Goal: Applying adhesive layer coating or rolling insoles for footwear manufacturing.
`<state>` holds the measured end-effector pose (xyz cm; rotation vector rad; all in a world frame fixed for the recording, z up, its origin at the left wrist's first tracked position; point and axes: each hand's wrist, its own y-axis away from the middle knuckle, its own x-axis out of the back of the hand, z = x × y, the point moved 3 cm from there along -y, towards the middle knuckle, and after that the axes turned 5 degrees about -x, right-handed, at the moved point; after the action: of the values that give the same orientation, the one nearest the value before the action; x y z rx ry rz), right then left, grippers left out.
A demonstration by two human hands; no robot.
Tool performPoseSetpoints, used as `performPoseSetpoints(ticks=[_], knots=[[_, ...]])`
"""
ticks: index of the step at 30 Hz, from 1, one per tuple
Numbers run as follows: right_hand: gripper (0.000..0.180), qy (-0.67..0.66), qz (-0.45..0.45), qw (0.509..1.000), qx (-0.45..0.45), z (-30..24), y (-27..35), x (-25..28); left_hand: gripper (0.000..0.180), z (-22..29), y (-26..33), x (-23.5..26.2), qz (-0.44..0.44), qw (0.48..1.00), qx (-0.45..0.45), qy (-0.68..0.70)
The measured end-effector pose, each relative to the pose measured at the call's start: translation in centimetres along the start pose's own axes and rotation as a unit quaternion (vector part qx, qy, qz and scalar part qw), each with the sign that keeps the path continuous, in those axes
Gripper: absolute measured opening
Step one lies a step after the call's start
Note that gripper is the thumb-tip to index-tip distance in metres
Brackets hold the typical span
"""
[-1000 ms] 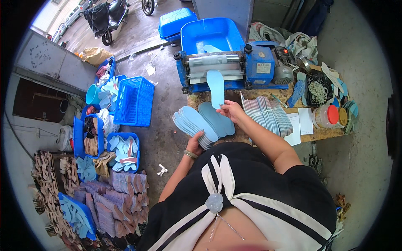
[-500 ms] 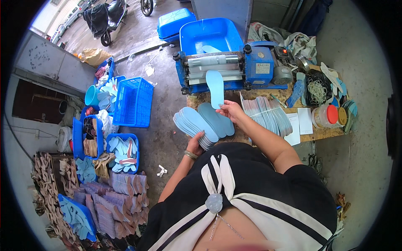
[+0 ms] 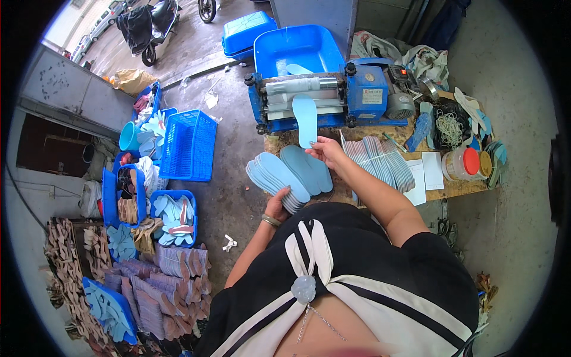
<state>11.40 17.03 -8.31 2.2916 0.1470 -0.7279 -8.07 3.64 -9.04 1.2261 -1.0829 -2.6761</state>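
Note:
In my right hand (image 3: pixel 325 152) a single light blue insole (image 3: pixel 306 119) is pinched by its heel end. Its wide front end lies at the rollers (image 3: pixel 303 98) of a blue roller machine (image 3: pixel 367 89). My left hand (image 3: pixel 278 204) grips a fanned stack of light blue insoles (image 3: pixel 272 172) from below. Darker blue-green insoles (image 3: pixel 306 169) rest on the table beside that stack. To the right of my right hand stands a long row of insoles (image 3: pixel 380 160) tied with string. Behind the rollers, one more insole (image 3: pixel 298 69) lies in a blue tub (image 3: pixel 297 47).
An upright blue basket (image 3: pixel 189 146) stands on the floor at the left, near bins of insole pieces (image 3: pixel 174 217). Bundled insoles (image 3: pixel 157 291) are piled at the lower left. A red-lidded jar (image 3: pixel 463 163) and a tangle of string (image 3: pixel 452 131) occupy the table's right end.
My right hand has moved slightly forward, pushing the insole farther toward the rollers. My left hand and its stack stay in place.

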Motion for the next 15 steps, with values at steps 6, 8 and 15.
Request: performPoseSetpoints(ticks=[6, 8, 15], knots=[[0.023, 0.000, -0.010, 1.000, 0.012, -0.8, -1.6, 0.0, 0.042, -0.2, 0.0, 0.0, -0.005, 1.000, 0.003, 0.009], [0.032, -0.037, 0.025, 0.998, 0.041, -0.4, -1.5, 0.1, 0.041, -0.3, 0.0, 0.3, -0.003, 1.000, -0.001, 0.009], [0.034, 0.115, -0.043, 0.989, -0.084, 5.3, 1.6, 1.2, 0.034, 0.3, 0.2, 0.2, -0.004, 1.000, -0.021, 0.014]])
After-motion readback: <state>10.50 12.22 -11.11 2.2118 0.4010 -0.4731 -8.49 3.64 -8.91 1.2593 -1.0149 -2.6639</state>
